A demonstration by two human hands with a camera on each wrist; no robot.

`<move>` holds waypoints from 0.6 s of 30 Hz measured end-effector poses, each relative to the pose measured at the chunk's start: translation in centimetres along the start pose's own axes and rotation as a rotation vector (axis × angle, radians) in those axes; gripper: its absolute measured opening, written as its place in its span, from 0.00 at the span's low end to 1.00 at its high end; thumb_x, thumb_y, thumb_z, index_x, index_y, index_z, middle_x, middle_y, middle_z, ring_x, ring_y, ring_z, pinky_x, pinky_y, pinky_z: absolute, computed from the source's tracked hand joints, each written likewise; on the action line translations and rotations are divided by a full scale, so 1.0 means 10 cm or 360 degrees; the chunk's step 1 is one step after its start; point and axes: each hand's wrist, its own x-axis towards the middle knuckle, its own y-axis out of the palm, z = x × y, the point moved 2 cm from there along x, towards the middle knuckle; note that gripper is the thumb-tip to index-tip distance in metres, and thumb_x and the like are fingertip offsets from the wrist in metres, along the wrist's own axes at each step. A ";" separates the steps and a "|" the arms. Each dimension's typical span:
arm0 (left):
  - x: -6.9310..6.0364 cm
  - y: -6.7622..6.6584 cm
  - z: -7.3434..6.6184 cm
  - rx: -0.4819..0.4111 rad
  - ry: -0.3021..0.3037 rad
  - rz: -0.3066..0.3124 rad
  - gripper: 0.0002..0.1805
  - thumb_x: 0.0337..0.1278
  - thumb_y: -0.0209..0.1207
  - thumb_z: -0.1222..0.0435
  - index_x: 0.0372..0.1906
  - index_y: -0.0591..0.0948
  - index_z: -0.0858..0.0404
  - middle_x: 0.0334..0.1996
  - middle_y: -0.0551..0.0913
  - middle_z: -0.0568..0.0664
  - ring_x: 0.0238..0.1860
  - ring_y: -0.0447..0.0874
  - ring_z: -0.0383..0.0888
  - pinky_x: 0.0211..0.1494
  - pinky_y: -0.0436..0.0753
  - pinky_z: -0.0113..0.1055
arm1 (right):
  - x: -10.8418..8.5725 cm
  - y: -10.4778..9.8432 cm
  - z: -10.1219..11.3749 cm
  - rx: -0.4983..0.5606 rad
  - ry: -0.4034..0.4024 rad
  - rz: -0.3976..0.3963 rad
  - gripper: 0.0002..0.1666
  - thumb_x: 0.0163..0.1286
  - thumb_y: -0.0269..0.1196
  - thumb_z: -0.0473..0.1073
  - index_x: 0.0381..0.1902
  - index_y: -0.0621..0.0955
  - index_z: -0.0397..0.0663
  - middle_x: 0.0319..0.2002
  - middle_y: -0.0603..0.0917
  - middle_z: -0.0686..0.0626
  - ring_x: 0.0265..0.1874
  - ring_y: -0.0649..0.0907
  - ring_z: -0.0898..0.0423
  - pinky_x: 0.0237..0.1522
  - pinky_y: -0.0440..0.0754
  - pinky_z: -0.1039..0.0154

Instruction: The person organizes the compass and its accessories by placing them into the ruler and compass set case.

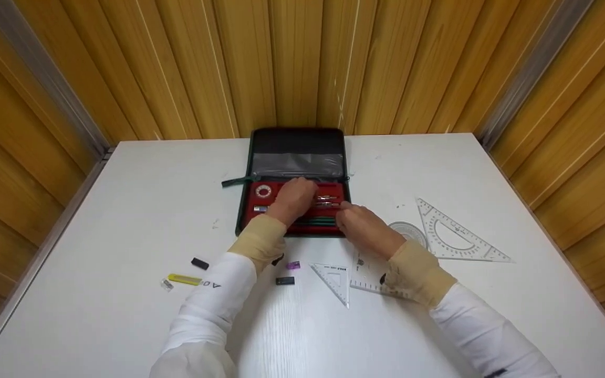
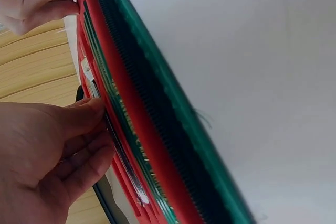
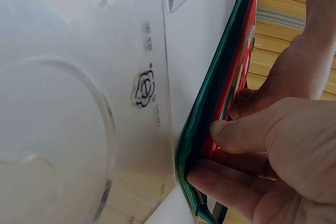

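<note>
A zip case (image 1: 298, 140) lies unfolded with a red tray (image 1: 258, 202) inside. Over the tray's middle is my left hand (image 1: 294, 197); in the left wrist view its thumb and fingers pinch a slim metal drawing instrument (image 2: 126, 169) lying in its slot. Green pencils (image 1: 315, 221) lie along the tray's front. At the right end, my right hand (image 1: 363, 226) grips the red tray, its thumb (image 3: 223, 132) on the red rim and the other fingers by the zip edge. Metal compass parts (image 1: 327, 201) show between the hands.
Right of the case lie a large set square (image 1: 460, 236), a protractor (image 1: 410, 231), a small set square (image 1: 336, 281) and a ruled plate (image 1: 368, 275). Nearer on the left are a yellow cutter (image 1: 184, 279), a black block (image 1: 200, 263), a purple sharpener-like piece (image 1: 293, 265) and a dark block (image 1: 285, 281).
</note>
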 end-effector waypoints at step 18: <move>-0.11 0.05 -0.09 0.0179 0.0099 -0.0291 0.10 0.72 0.58 0.73 0.42 0.89 0.66 0.38 0.89 0.60 0.44 0.88 0.57 0.52 0.86 0.47 | 0.01 0.01 -0.01 0.0020 0.0008 -0.0006 0.09 0.67 0.62 0.25 0.29 0.84 0.38 0.35 0.79 0.45 0.27 0.79 0.52 0.33 0.83 0.57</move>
